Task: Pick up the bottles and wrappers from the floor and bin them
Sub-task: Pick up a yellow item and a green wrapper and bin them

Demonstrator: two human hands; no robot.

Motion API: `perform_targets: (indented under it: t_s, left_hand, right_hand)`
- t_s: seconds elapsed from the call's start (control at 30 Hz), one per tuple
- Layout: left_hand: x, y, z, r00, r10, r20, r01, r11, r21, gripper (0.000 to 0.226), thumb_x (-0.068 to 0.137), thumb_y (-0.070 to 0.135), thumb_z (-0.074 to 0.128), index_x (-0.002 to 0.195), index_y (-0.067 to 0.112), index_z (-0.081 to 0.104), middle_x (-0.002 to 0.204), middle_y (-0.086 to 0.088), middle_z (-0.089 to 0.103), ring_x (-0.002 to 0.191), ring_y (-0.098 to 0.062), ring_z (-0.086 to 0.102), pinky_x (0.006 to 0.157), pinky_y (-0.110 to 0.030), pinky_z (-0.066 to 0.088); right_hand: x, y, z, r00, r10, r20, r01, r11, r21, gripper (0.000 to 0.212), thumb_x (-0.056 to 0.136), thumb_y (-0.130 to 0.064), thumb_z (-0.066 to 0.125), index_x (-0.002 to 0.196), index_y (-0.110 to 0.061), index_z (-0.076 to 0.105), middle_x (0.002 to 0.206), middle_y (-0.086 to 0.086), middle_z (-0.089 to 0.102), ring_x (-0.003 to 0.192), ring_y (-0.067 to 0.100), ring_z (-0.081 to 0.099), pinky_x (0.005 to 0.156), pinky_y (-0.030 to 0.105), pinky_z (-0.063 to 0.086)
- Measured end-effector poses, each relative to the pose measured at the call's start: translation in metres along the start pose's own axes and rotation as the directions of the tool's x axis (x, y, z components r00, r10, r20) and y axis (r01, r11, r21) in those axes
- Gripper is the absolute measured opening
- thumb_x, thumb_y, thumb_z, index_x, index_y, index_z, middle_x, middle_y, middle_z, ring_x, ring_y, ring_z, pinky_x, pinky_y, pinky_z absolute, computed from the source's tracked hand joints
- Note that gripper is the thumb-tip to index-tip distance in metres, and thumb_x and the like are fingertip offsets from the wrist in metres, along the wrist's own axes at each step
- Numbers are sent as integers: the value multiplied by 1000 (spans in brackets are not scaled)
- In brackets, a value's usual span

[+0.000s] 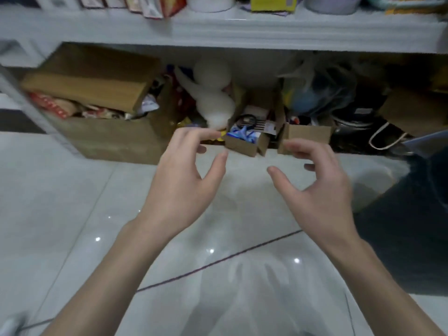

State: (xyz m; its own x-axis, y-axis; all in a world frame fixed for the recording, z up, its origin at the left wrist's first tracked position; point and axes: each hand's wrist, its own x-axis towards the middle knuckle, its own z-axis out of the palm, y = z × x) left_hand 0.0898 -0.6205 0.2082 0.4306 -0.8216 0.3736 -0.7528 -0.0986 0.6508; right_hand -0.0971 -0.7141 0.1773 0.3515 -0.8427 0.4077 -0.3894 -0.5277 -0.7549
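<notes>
My left hand point(184, 175) and my right hand point(315, 185) are both stretched out over the glossy tiled floor point(72, 214), fingers loosely spread and holding nothing. They hover just in front of a small open cardboard box point(244, 147) that holds blue wrappers point(242, 135) and a dark ring-shaped item. No bottle shows on the floor in this view. A big cardboard box point(109, 139) at the left holds red and white wrappers point(58, 106).
A white shelf point(242, 32) runs across the top with packets and tubs on it. Under it sit a white plush toy point(213, 100), a plastic bag point(320, 93), a paper bag with a cord handle point(385, 139) and more boxes. My dark trouser leg point(412, 226) is at right.
</notes>
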Motion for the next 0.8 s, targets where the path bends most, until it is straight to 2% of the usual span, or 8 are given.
perform_targets:
  t_s: [0.07, 0.17, 0.3, 0.37, 0.43, 0.6, 0.7, 0.8]
  left_hand:
    - [-18, -24, -27, 997, -64, -34, 66, 997, 39, 31, 93, 40, 58, 123, 29, 60, 117, 12, 53, 102, -5, 57, 79, -16, 41]
    - [-51, -55, -68, 982, -158, -106, 170, 979, 112, 29, 95, 38, 59, 123, 29, 59, 119, 13, 52, 104, -3, 56, 80, -15, 41]
    - [-103, -87, -124, 949, -224, -220, 272, 937, 218, 32, 96, 39, 59, 125, 27, 59, 122, 10, 52, 105, -8, 57, 83, -26, 48]
    - [-132, -99, -150, 917, -269, -295, 344, 908, 241, 34, 94, 40, 57, 125, 27, 59, 123, 9, 53, 104, -8, 57, 84, -30, 50]
    - [-163, -110, -174, 870, -323, -373, 427, 871, 241, 34, 93, 41, 56, 124, 27, 59, 123, 10, 52, 104, -9, 58, 85, -34, 51]
    - [-252, -130, -213, 741, -434, -512, 612, 752, 247, 35, 94, 39, 57, 126, 24, 59, 124, 6, 53, 109, -13, 57, 89, -35, 49]
    - [-307, -138, -223, 634, -500, -590, 717, 665, 208, 35, 94, 39, 56, 125, 24, 60, 124, 5, 53, 108, -12, 58, 87, -30, 48]
    - [-359, -145, -219, 510, -576, -639, 816, 559, 147, 33, 95, 38, 58, 125, 25, 59, 124, 7, 53, 111, -13, 58, 86, -31, 47]
  right_hand:
    - [-4, -15, 30, 996, -42, 81, 38, 998, 42, 41, 87, -30, 78, 125, -27, 62, 122, -10, 61, 114, 3, 56, 95, 9, 41]
    - [-11, -42, 76, 969, -115, 217, 93, 990, 109, 41, 88, -31, 78, 126, -28, 63, 123, -11, 60, 115, 5, 57, 96, 14, 43]
    - [-31, -85, 137, 895, -248, 371, 181, 962, 206, 38, 89, -37, 74, 124, -30, 62, 120, -14, 59, 113, 6, 56, 94, 17, 43]
    - [-47, -106, 166, 845, -311, 435, 214, 942, 258, 38, 89, -37, 74, 124, -29, 62, 119, -14, 59, 112, 5, 55, 94, 12, 41]
    - [-64, -125, 194, 788, -384, 481, 255, 915, 314, 39, 88, -36, 75, 124, -27, 63, 119, -13, 60, 111, 5, 56, 92, 7, 39]
    - [-116, -164, 250, 632, -536, 559, 311, 837, 451, 39, 87, -28, 79, 122, -20, 66, 117, -7, 64, 108, 11, 59, 93, 14, 43]
    - [-149, -179, 279, 528, -600, 601, 311, 795, 520, 38, 86, -26, 79, 121, -19, 66, 117, -6, 64, 107, 12, 59, 93, 13, 42]
    - [-182, -188, 303, 428, -638, 640, 301, 769, 564, 38, 86, -23, 80, 121, -19, 66, 116, -6, 63, 106, 12, 60, 92, 10, 41]
